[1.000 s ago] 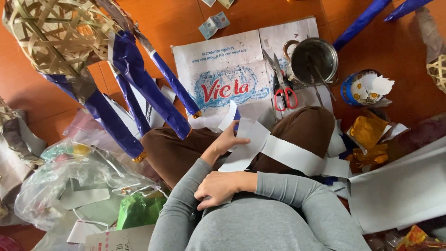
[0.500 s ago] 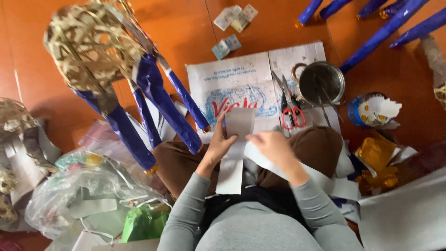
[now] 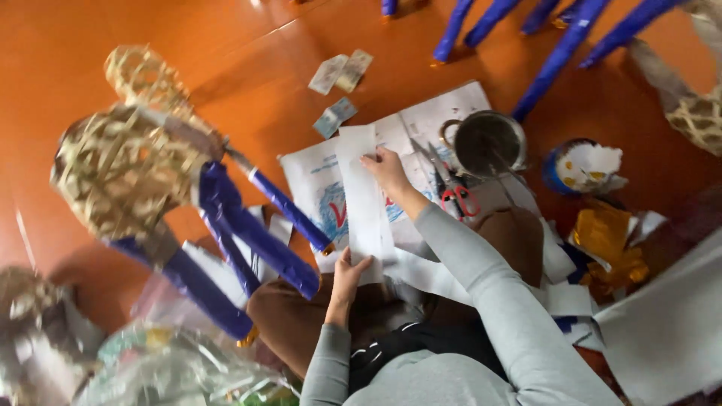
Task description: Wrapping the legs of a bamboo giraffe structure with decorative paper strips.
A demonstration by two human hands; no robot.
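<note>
i'm holding a long white paper strip stretched out in the middle of the frame. my right hand presses on its upper part, fingers closed on the edge near the top, and my left hand pinches the lower end, thumb on top of the paper. the strip runs almost straight up and down the picture, lying over a printed white sheet spread on the orange floor.

just right of my right hand, red-handled scissors lie on the sheet, and above them stands a metal pot with a handle. further right is a small round blue tin with white paper in it, and below that some crumpled gold foil.

at the left of the frame is a woven bamboo frame with legs wrapped in blue paper, blurred. a few banknotes lie on the floor at upper centre. blue-wrapped sticks fan out at upper right. crumpled clear plastic bags fill the lower left corner.
</note>
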